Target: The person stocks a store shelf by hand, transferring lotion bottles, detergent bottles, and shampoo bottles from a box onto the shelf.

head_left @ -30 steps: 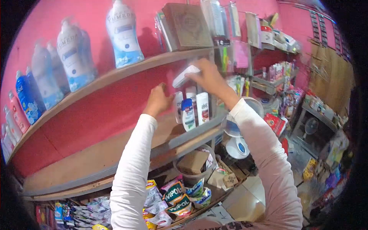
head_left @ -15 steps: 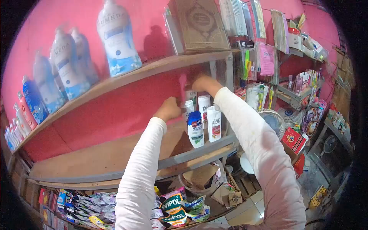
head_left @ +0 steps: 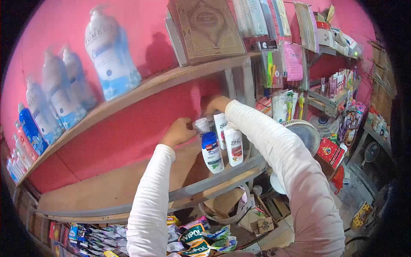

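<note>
Beside a tilted white shampoo bottle at the right end of the lower shelf is my left hand, its fingers apart and its fingertips close to the cap. My right hand reaches in behind the bottles, its fingers lost in shadow. In front stands a blue-capped shampoo bottle, white below with a green leaf print. A white Zinc shampoo bottle is next to it, and another Zinc bottle stands behind, below my right wrist.
Large pump bottles and a brown ornamented book occupy the upper shelf. The lower shelf's wooden board extends left. Packets lie underneath. A fan stands right of my right sleeve.
The view has shifted, so the upper shelf sits lower and further left. My left hand's fingers have spread beside the rear white bottle, which now leans. My right hand remains behind the bottles.
</note>
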A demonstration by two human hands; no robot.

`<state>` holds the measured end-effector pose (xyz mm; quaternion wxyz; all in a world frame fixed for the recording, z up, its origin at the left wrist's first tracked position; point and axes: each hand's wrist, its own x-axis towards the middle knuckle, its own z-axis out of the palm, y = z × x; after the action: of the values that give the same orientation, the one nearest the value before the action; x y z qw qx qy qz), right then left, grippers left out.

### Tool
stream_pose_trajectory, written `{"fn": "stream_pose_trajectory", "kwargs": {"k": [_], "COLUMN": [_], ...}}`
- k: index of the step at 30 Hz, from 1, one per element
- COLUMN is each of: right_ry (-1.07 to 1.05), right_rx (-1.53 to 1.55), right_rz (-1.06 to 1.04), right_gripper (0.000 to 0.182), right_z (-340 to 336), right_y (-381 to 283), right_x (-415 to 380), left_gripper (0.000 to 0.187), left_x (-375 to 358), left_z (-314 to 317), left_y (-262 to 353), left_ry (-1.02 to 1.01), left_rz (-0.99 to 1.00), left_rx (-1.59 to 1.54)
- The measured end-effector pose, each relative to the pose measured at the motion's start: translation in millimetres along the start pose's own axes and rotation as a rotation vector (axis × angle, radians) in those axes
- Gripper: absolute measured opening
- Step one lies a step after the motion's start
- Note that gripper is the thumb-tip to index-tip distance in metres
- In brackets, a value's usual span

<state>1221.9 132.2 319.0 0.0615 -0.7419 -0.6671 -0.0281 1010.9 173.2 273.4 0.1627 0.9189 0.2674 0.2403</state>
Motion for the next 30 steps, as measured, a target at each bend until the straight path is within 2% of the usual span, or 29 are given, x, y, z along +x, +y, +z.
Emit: {"fn": "stream_pose_trajectory", "kwargs": {"k": [3, 7, 10, 13, 16, 19, 25, 28, 30], "right_ry": [-0.022, -0.014, -0.013, -0.017, -0.064, -0.079, -0.018, -0.002, 0.005], "right_rx": [-0.062, -0.043, -0.092, -0.052, -0.077, -0.015, -0.051, -0.01, -0.048], "right_rz": [-0.06, -0.063, -0.122, -0.008, -0.124, -0.074, -0.131, -0.072, -0.134], "right_gripper": [0.047, 0.045, 0.043, 0.045, 0.05, 0.056, 0.058, 0.057, 0.058], "right_z": [16, 43, 39, 39, 38, 1, 44, 1, -6], "right_y": [10, 27, 27, 28, 28, 3, 33, 7, 6], "right_x": [33, 79, 76, 70, 81, 15, 84, 8, 11], "left_gripper": [0.035, 0.037, 0.037, 0.037, 0.038, 0.038, 0.041, 0.043, 0.045], "left_x": [5, 0, -3, -6, -4, -1, -12, -13, -21], "left_z": [4, 2, 0, 0, 3, 6, -5, -5, -13], "left_y": [-14, -8, -3, 1, -6, -12, 7, 1, 10], "left_ry": [-0.047, -0.003, -0.014, -0.033, -0.014, 0.002, -0.028, -0.007, 0.014], "left_rz": [-0.061, 0.005, 0.0, -0.008, -0.018, -0.014, -0.037, -0.004, -0.003], "left_rx": [-0.103, -0.045, -0.055, -0.065, -0.052, -0.043, -0.003, 0.006, 0.07]}}
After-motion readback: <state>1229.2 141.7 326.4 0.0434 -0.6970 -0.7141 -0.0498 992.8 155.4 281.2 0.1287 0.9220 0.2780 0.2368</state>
